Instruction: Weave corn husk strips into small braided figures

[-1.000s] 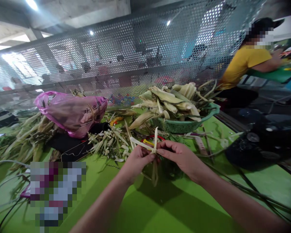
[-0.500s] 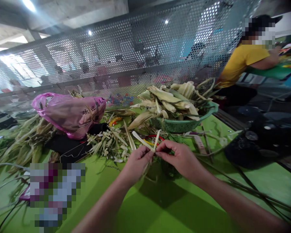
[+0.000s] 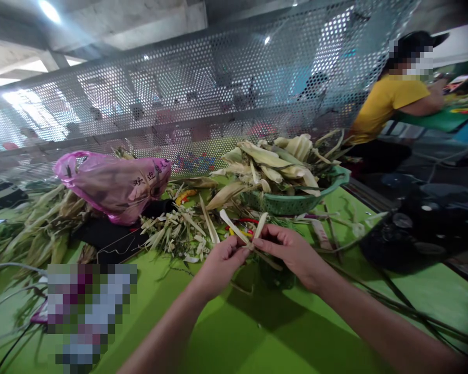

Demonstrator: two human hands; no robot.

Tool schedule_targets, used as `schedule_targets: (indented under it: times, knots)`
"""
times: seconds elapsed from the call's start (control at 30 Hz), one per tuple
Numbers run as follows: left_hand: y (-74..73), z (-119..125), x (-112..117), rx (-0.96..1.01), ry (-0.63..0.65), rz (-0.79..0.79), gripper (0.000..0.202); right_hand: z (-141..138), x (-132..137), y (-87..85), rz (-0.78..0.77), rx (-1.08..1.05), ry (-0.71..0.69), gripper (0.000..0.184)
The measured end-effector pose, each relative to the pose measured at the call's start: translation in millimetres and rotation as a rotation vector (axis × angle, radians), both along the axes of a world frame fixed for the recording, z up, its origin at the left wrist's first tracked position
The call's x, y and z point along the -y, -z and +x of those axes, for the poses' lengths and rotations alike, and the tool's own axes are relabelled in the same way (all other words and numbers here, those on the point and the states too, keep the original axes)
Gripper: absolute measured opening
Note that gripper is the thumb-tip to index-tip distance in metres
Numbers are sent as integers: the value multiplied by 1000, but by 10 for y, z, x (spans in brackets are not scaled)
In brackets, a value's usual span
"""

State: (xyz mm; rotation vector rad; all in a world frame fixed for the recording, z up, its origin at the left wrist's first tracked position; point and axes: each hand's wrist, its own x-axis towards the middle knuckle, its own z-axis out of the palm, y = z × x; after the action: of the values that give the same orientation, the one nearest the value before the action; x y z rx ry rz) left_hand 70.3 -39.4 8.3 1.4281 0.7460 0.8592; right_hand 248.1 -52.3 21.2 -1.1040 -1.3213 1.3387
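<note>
Fingers of left hand and right hand pinch tightly together on pale husk strips above the near surface; judged light, pliable, easily split (best gripped where they cross).

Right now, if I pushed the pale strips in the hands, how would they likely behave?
The pale strips would probably flex rather than flop, since their free ends stand up beyond the left hand and right hand. They look thin, so likely light.

Husks, basket on green table
</note>
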Motion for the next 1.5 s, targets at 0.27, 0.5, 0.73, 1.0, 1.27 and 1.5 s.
schedule_targets:
  times: [0.27, 0.5, 0.73, 1.0, 1.27, 1.5]
  knots:
    - [5, 52, 49, 61, -4, 5, 27, -79, 22, 54, 92, 27, 114, 24]
    - [-59, 58, 104, -5, -4, 64, 22, -80, 39, 71, 112, 56, 160, 19]
    - [-30, 16, 84, -94, 54, 170, 27, -59, 18, 73, 131, 95, 152, 19]
    - [-71, -1, 54, -74, -35, 123, 26, -52, 23, -18, 76, 88, 106, 25]
    - [-15, 36, 17, 302, -192, -327, 28, -88, 76, -62, 20, -6, 75, 41]
    - [14, 54, 46, 389, -189, -391, 25, -216, 95, 58, -1, -56, 81, 42]
